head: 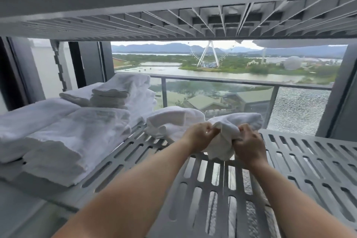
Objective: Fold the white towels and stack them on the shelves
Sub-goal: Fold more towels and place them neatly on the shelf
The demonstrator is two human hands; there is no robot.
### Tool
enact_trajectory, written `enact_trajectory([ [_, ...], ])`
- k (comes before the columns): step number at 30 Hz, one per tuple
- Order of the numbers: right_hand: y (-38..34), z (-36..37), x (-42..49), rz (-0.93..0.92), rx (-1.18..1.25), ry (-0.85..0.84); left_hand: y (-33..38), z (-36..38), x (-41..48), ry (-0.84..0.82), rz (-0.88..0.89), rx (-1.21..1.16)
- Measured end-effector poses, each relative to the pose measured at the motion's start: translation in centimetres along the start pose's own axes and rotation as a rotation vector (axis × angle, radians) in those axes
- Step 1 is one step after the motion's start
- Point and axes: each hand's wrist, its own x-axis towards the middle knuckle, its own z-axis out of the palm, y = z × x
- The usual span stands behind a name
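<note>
Head view: left hand (200, 135) and right hand (249, 141) are both pinching a bunched white towel (222, 145) over the slotted grey shelf (309, 160). Folded towel stacks (63, 137) are sitting at the shelf's left.

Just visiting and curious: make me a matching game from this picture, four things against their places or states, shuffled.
1 crumpled towel
2 folded towel stack
3 Ferris wheel
4 shelf

a far off, outdoors
b grey, slotted
c gripped by left hand and right hand
d lying at the left side

Pairs: 1-c, 2-d, 3-a, 4-b
</note>
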Motion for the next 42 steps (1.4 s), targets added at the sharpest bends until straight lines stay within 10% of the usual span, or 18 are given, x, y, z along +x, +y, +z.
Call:
enact_trajectory([
  [21,1.1,-9.1,-11.7,0.12,0.115,0.384,6.6,0.7,-9.2,0.022,0.076,-0.351],
  [31,3.8,-11.8,-12.0,0.193,0.413,0.22,11.4,3.4,-9.5,-0.011,-0.208,-0.428],
  [42,5.6,-12.0,-12.7,0.1,0.14,-0.016,13.3,6.8,-13.2,0.03,-0.157,-0.145],
])
